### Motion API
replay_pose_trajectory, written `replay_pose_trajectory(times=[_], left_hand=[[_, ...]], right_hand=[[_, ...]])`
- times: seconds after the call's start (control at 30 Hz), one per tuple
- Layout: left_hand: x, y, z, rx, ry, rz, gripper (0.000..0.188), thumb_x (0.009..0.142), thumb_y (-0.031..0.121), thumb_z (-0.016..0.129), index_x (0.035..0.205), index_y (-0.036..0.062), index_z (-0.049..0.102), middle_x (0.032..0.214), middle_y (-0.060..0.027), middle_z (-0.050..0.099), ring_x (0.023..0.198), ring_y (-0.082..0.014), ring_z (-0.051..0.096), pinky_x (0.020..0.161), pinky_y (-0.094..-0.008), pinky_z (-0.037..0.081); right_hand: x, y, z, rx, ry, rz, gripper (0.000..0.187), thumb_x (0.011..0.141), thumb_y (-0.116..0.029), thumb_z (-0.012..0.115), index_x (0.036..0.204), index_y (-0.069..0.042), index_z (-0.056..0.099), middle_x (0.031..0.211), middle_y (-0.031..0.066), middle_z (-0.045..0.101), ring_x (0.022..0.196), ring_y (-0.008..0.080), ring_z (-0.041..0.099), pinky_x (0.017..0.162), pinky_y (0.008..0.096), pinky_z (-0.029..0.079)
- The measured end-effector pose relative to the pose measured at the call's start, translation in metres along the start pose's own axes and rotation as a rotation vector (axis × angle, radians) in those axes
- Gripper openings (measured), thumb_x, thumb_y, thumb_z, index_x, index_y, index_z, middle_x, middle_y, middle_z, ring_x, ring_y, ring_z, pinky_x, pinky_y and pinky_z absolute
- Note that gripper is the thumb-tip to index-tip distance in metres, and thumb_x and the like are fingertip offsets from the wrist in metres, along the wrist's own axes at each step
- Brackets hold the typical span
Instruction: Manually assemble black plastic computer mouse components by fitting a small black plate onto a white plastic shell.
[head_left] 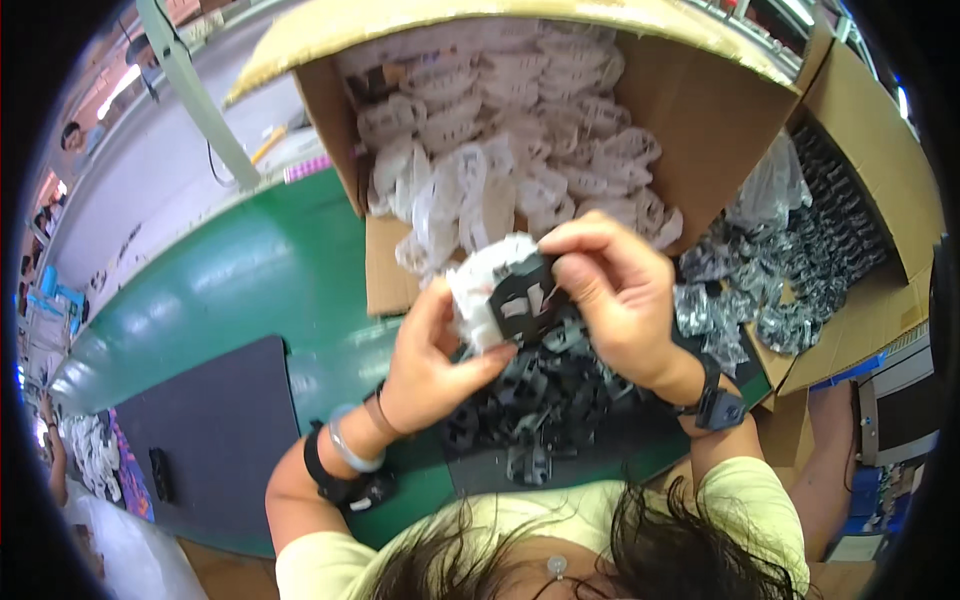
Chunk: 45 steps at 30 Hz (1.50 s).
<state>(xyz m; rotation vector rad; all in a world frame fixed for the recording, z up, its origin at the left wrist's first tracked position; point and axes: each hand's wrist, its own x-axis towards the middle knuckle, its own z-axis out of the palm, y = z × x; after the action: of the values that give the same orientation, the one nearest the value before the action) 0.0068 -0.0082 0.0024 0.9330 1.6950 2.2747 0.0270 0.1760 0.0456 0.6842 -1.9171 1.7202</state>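
Note:
My left hand (428,352) grips a white plastic part (474,296) from its left side, with the thumb along the lower edge. A black plastic piece (520,308) lies against the right face of that part. At the upper right edge of the black piece, my right hand (622,300) has its thumb and forefinger pinched together. Whether something small is between those fingertips I cannot make out. Below both hands is a heap of loose black plastic parts (530,400).
A large cardboard box (700,130) opens toward me, with many bagged white parts (500,180) inside. At right, another carton (850,120) holds bagged dark parts (810,240). A black mat (220,430) covers part of the green tabletop (250,270), with a small black part (160,474) on it.

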Motion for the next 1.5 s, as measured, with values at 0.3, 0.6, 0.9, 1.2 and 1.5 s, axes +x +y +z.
replay_pose_trajectory(times=[0.3,0.6,0.9,1.2,1.5], left_hand=[[-0.003,-0.006,-0.003,0.04,0.037,-0.007,0.049,0.071,-0.001,0.069,0.113,0.0018,0.044,0.106,-0.0048,0.05,0.101,-0.0121,0.048,0.089,-0.0284,0.039],[-0.002,-0.003,-0.008,-0.14,-0.094,-0.078,0.058,0.074,0.0,0.067,0.122,0.0067,0.036,0.115,-0.0049,0.045,0.111,-0.0138,0.043,0.095,-0.0317,0.037],[0.003,-0.007,-0.009,-0.011,-0.059,-0.064,0.049,0.086,0.02,0.063,0.124,0.0037,0.037,0.112,-0.0046,0.047,0.107,-0.0139,0.046,0.094,-0.031,0.035],[0.002,-0.001,-0.014,0.424,0.02,0.2,0.036,0.081,0.013,0.065,0.109,0.0014,0.046,0.098,-0.0103,0.054,0.092,-0.021,0.054,0.083,-0.0307,0.042],[0.006,0.01,-0.034,0.774,-0.166,0.484,0.036,0.079,0.023,0.065,0.106,0.0022,0.054,0.099,-0.0144,0.056,0.093,-0.0323,0.052,0.085,-0.0384,0.04]], right_hand=[[0.007,-0.017,0.013,0.111,-0.019,0.3,0.015,0.089,-0.004,0.054,0.102,0.001,0.056,0.089,0.0033,0.057,0.081,0.007,0.056,0.068,0.0192,0.047],[0.006,0.017,0.017,-0.39,-0.044,-0.012,0.041,0.09,-0.024,0.054,0.122,-0.002,0.042,0.096,0.0106,0.048,0.084,0.0188,0.052,0.071,0.029,0.044],[-0.009,0.025,0.012,0.032,-0.289,0.156,0.052,0.084,-0.015,0.061,0.128,-0.003,0.036,0.116,0.0128,0.049,0.108,0.0222,0.05,0.092,0.0326,0.039],[-0.007,0.039,0.019,-0.212,-0.216,-0.118,0.061,0.067,0.0,0.069,0.121,-0.004,0.042,0.112,0.0146,0.05,0.102,0.031,0.05,0.089,0.0366,0.04],[0.001,0.03,0.004,-0.211,-0.328,-0.35,0.021,0.074,-0.008,0.067,0.094,-0.001,0.064,0.095,0.0112,0.063,0.095,0.0266,0.06,0.081,0.0319,0.048]])
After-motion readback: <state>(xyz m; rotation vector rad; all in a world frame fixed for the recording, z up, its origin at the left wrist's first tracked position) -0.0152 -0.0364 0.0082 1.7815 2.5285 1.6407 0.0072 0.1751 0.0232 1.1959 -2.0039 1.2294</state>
